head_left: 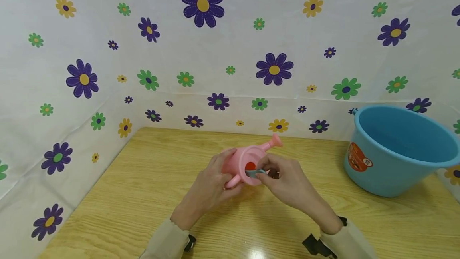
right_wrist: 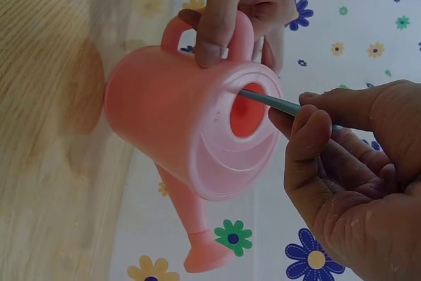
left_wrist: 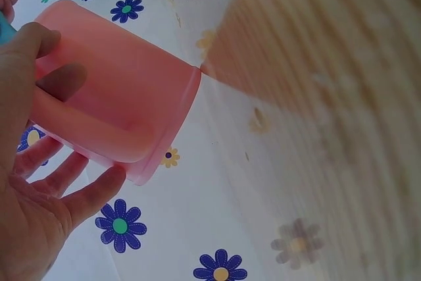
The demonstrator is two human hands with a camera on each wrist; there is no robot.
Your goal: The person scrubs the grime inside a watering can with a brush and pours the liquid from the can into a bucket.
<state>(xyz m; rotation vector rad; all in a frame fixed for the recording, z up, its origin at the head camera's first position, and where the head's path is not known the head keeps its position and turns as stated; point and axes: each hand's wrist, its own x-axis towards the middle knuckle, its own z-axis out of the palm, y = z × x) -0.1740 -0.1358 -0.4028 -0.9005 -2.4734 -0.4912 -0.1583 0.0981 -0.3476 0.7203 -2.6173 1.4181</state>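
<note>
A pink toy watering can (head_left: pixel 234 164) is tilted on the table, its round opening turned up toward the head camera. My left hand (head_left: pixel 211 182) grips it at the handle, thumb over the handle in the right wrist view. Between thumb and fingers, my right hand (head_left: pixel 289 181) pinches a thin, flat blue-grey piece (right_wrist: pixel 273 102). One end of that piece reaches into the opening of the can (right_wrist: pixel 164 106). Its inner end is hidden, so its full shape cannot be told. Red-orange shows inside the opening.
A large blue bucket (head_left: pixel 389 175) with an orange-red label stands on the right of the wooden table (head_left: pixel 151 179). White sheeting with printed flowers (head_left: pixel 230 43) hangs behind and along the left side.
</note>
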